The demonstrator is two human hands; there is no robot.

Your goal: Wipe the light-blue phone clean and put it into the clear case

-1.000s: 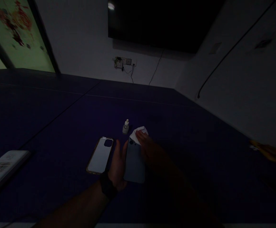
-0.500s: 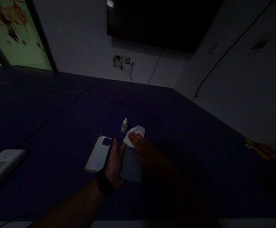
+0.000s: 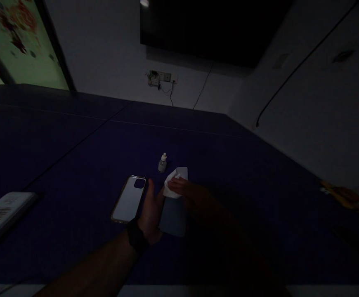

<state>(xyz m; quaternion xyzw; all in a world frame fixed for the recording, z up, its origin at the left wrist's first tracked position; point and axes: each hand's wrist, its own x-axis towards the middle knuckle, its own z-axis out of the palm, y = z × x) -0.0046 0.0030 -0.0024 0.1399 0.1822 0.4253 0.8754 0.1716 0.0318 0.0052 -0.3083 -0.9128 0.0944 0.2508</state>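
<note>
Near centre of the dim frame, most detail is lost to low light, so I read shapes more than surfaces. Hidden/cut off: upper part of the dark phone [image 3: 172, 214] sits under the white cloth [image 3: 175, 186] and the R hand [image 3: 194, 198]; its left edge is covered by the L hand [image 3: 151, 212]. R forearm fades into shadow toward the bottom edge; I can't make out its outline. Whether the phone lies face up or down, I can't tell.

Hand pose: L hand lies palm down, fingers together and extended fwd, pressed along the phone's left side, with a dark wristband [image 3: 135, 239] at the wrist and forearm running to bottom left. R hand comes in from the right, fingers curled on the cloth, pinning it to the phone's top end.

Surroundings: clear phone case [image 3: 129, 199] lies flat just left of the L hand, apart from the phone. Small dropper bottle [image 3: 162, 162] stands upright just beyond the cloth, not touching. All rest on a dark blue table [image 3: 74, 173]. Pale flat object [image 3: 0, 214], cut by the left edge, is too blurred to identify.
</note>
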